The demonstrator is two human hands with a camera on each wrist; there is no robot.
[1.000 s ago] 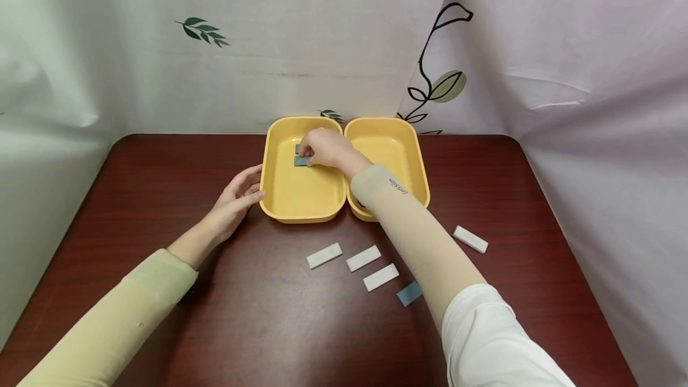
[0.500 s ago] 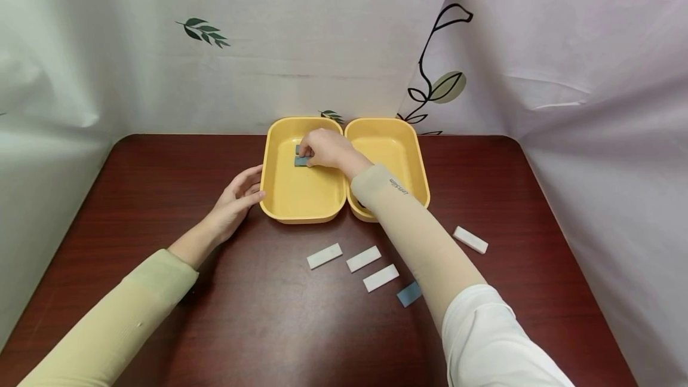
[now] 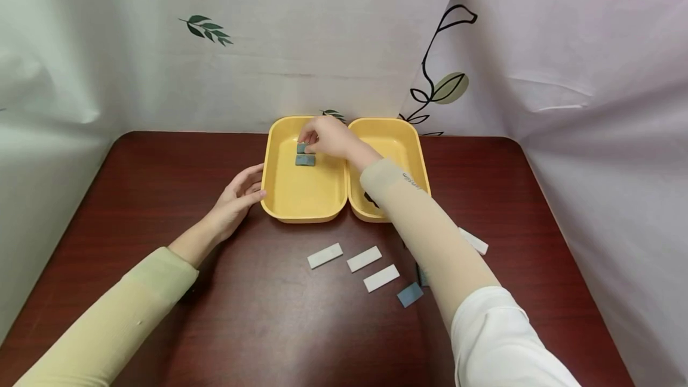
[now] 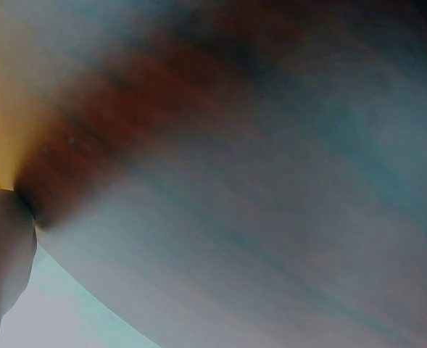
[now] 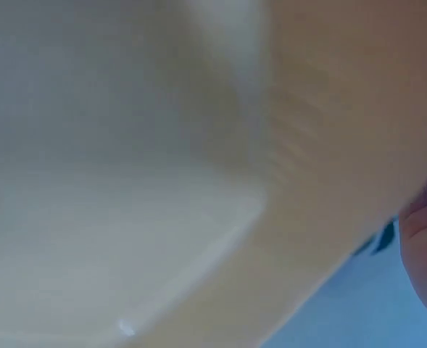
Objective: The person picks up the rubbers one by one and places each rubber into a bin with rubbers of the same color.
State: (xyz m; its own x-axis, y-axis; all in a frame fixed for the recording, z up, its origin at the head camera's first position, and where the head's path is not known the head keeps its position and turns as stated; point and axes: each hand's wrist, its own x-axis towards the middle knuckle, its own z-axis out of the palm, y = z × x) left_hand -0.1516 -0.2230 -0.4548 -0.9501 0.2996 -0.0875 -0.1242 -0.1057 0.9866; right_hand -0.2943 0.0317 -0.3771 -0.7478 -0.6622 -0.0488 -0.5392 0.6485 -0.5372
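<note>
In the head view, my right hand point(image 3: 330, 136) is inside the left yellow tray point(image 3: 303, 211), thumb and fingertips pinching the right end of a small blue-grey block point(image 3: 301, 148). A second blue-grey block point(image 3: 305, 160) lies just in front of it on the tray floor. My left hand point(image 3: 236, 199) touches the outer left wall of the same tray with relaxed fingers and thumb. The left wrist view is mostly blurred, with a fingertip point(image 4: 6, 246) at its left edge. In the right wrist view, pale tray wall fills most of the picture, with part of my right hand point(image 5: 425, 250) at the right edge.
A second yellow tray point(image 3: 414, 142) adjoins on the right, a dark thing point(image 3: 371, 199) partly visible inside. Several white blocks, including one white block point(image 3: 325, 255), lie in front. A blue block point(image 3: 410, 294) lies near my right forearm, which partly covers another blue block point(image 3: 423, 276).
My right hand has shifted back and slightly up, from the front blue-grey block to the rear one, uncovering the front block. The right forearm has moved right. My left hand stays put.
</note>
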